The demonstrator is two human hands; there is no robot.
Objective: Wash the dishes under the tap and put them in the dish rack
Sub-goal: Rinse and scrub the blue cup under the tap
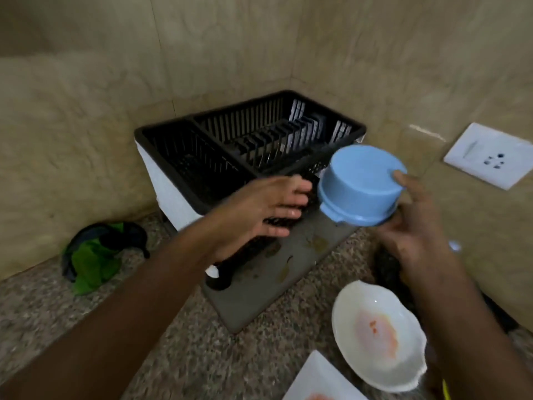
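Granite counter, one black dish rack, right hand gripping one blue bowl, left hand spread.

Dish rack in the corner, bowl before it, perhaps a cloth left.

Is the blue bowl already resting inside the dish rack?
No, the right hand holds the upturned blue bowl in the air beside the dish rack.
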